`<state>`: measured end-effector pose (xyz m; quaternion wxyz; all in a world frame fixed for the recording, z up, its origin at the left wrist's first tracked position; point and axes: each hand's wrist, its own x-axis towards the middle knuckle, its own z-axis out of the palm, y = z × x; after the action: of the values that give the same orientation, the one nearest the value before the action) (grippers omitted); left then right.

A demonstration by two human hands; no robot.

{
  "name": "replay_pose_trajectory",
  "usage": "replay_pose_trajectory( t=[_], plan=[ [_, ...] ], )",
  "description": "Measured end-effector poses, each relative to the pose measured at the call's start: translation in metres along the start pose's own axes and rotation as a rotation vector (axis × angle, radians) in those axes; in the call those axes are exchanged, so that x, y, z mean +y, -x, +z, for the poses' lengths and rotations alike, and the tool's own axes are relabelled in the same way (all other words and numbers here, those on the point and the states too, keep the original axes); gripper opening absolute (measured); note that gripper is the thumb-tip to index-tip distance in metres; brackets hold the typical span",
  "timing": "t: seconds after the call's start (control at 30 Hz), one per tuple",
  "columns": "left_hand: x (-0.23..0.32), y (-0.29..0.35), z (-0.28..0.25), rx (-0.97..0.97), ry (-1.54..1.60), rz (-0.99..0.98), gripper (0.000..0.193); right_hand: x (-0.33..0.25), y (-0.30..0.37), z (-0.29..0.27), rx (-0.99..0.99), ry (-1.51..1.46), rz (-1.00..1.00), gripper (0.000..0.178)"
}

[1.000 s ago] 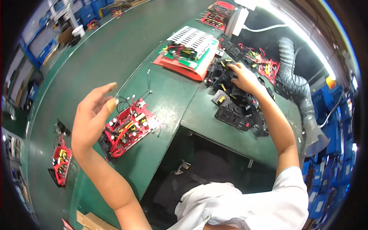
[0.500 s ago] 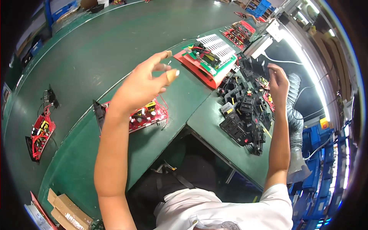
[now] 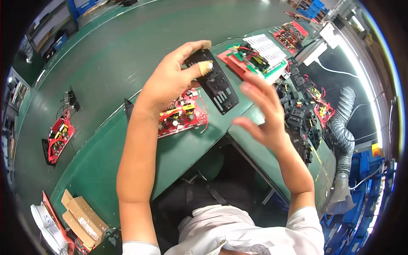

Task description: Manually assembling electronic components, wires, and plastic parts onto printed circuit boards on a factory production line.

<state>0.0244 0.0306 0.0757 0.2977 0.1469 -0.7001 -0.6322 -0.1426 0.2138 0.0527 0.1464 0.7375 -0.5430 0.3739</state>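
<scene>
A black slotted plastic panel (image 3: 219, 88) is gripped at its upper end by my left hand (image 3: 170, 78), thumb across its face and fingers behind it. The panel is tilted, held above the bench. My right hand (image 3: 270, 117), slightly blurred, hovers just to the panel's right with thumb and fingers apart and nothing in it. Below my left hand lies a red circuit board (image 3: 187, 119) with yellow and white components and red wires, partly hidden by my wrist. A pile of black plastic parts (image 3: 299, 117) lies beyond my right hand.
Green boards with a white slotted cover (image 3: 265, 49) stand at the back on red sheets. Another red wired board (image 3: 61, 136) lies far left. A grey flexible duct (image 3: 342, 127) runs along the right. An open cardboard box (image 3: 85, 221) sits lower left.
The black panel is now in my left hand, which was empty before. My right hand has moved left from the pile of black parts to beside the panel. The view has shifted slightly.
</scene>
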Motion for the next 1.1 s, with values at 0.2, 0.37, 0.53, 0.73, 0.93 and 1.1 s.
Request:
replay_pose_trajectory(
  t=[0.2,0.37,0.53,0.73,0.93,1.1],
  plan=[
    [-0.006,-0.009,0.002,-0.133,0.133,0.159,0.060,0.031,-0.028,0.033,-0.230,-1.097,0.754,0.065],
    [-0.025,-0.022,-0.010,0.146,-0.513,0.176,0.051,0.061,-0.021,0.065,0.198,-1.310,0.907,0.045],
    [-0.043,-0.018,-0.023,0.010,-0.923,-0.065,0.041,0.088,-0.005,0.111,0.401,-1.379,0.929,0.039],
    [-0.056,-0.020,-0.015,-0.032,-1.169,-0.021,0.045,0.104,0.012,0.141,0.395,-0.975,0.799,0.030],
    [-0.039,-0.026,-0.043,0.061,-0.981,-0.221,0.040,0.106,0.014,0.141,0.362,-0.830,0.798,0.034],
    [-0.049,-0.034,-0.096,0.114,-1.071,-0.276,0.039,0.113,0.017,0.146,0.290,-0.690,0.853,0.039]
  ],
)
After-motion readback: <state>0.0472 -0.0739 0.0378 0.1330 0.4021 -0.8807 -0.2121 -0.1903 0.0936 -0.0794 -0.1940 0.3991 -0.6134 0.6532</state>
